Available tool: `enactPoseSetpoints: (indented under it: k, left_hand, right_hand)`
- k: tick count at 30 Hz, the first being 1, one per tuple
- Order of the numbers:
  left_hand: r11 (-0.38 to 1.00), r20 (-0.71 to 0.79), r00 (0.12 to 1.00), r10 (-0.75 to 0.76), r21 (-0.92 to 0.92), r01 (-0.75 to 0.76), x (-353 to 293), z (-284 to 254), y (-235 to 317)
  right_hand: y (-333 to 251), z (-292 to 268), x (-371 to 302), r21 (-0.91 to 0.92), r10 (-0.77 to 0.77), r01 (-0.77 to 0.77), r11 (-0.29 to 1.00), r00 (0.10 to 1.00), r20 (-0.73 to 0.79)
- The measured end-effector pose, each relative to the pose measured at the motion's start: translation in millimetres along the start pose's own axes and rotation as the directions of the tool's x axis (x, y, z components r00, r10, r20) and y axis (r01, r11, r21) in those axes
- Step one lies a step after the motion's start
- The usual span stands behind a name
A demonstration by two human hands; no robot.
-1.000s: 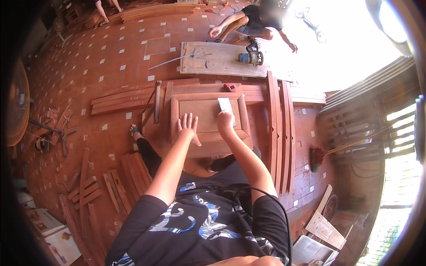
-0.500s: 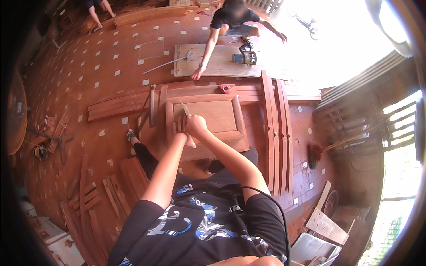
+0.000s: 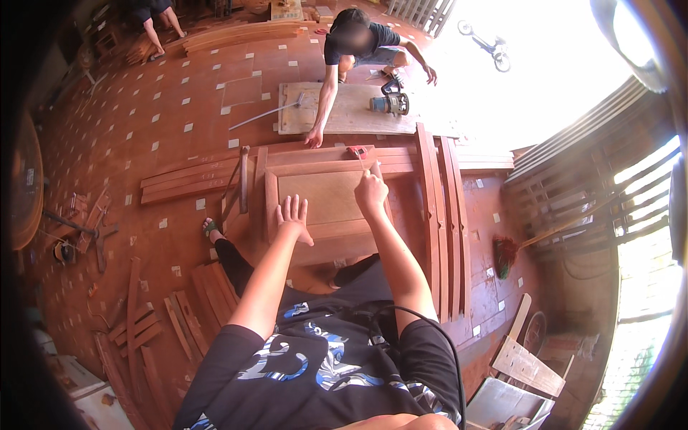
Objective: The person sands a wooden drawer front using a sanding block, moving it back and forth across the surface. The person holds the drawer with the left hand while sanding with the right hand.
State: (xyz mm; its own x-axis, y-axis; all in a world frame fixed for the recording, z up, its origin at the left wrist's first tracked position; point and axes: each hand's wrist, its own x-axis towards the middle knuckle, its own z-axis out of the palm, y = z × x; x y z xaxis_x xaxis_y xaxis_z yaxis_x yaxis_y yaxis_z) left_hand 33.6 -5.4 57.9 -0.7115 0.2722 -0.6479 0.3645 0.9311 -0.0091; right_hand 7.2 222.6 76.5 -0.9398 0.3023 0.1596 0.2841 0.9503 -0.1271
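A wooden panel (image 3: 322, 197) with a raised frame lies in front of me. On its near left part my left hand (image 3: 292, 217) rests with its fingers spread. My right hand (image 3: 371, 193) is closed in a fist over the panel's right side. From that fist a thin, pale, pointed tool (image 3: 363, 165) sticks out; its exact kind is too small to make out. Just beyond the fist, at the panel's far edge, lies a small red tool (image 3: 357, 152).
Across from me a person (image 3: 362, 46) squats, reaching toward the panel's far left. A router-like power tool (image 3: 389, 104) stands on a pale board (image 3: 337, 115). Long planks (image 3: 444, 229) lie to the right, a bow saw (image 3: 242, 179) at left. A broom (image 3: 505, 254) lies farther right.
My right hand has moved right across the panel with the thin tool, away from my left hand. The person opposite has shifted left. My left hand has barely moved.
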Motion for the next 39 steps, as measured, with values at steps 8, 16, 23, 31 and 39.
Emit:
enactPoseSetpoints:
  k: [8,16,23,31,39]
  left_hand:
    - [1.000,0.036,0.999,-0.005,0.016,0.005,1,-5,7]
    - [0.998,0.106,0.993,-0.050,0.052,0.045,16,2,-3]
    - [0.999,0.088,0.996,-0.011,0.047,0.007,8,-3,3]
    - [1.000,0.044,0.999,-0.018,0.005,0.017,5,1,2]
    - [1.000,-0.006,1.000,-0.029,-0.002,0.029,-1,-4,8]
  right_hand:
    - [-17,61,-23,-0.414,-0.214,0.214,0.885,0.976,0.047]
    - [-110,27,-61,0.037,-0.487,0.489,0.871,0.853,0.189]
    - [-95,14,-48,0.361,-0.328,0.221,0.906,0.906,0.266]
    - [-20,0,-9,0.323,-0.042,0.075,0.943,0.993,-0.110]
    - [-13,43,-24,-0.110,-0.207,0.187,0.976,0.956,-0.209]
